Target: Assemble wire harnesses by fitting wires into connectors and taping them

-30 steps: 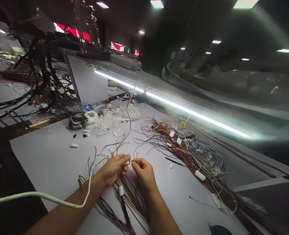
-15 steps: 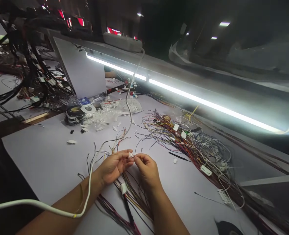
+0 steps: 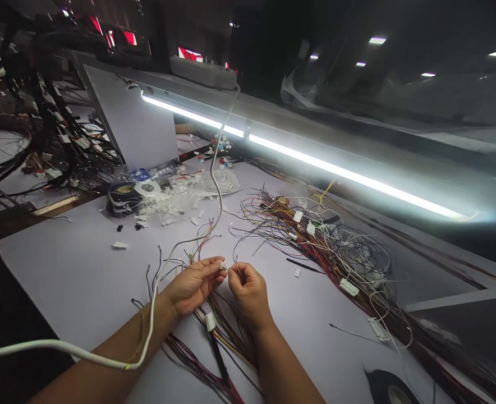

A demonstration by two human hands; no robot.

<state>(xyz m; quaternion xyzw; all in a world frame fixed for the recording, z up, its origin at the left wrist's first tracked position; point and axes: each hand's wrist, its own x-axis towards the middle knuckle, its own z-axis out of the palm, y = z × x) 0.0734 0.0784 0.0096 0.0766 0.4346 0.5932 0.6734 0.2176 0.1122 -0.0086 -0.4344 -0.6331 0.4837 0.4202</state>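
Observation:
Between thumb and fingertips, my left hand (image 3: pixel 195 285) grips a small white connector housing (image 3: pixel 223 266). Close beside it on the right, my right hand (image 3: pixel 250 292) pinches a thin wire (image 3: pixel 236 261), its end near the housing; whether the tip sits inside is too small to tell. More wire ends rise above my right fingers. Beneath both hands a wire bundle (image 3: pixel 226 325) runs toward me, with a white connector (image 3: pixel 210 321) on a black-sleeved branch. A white power cable (image 3: pixel 152 320) passes over my left forearm.
A large wire harness (image 3: pixel 315 247) with white connectors lies on the right. Tape rolls and plastic bags (image 3: pixel 147 191) with loose housings sit at back left. A lit tube lamp (image 3: pixel 349 175) spans the rear. A black tape roll (image 3: pixel 393 387) lies at front right.
The whole view has shifted slightly, moving things a little left in the picture. My hands stay close together; the housing has turned a little in my left fingers.

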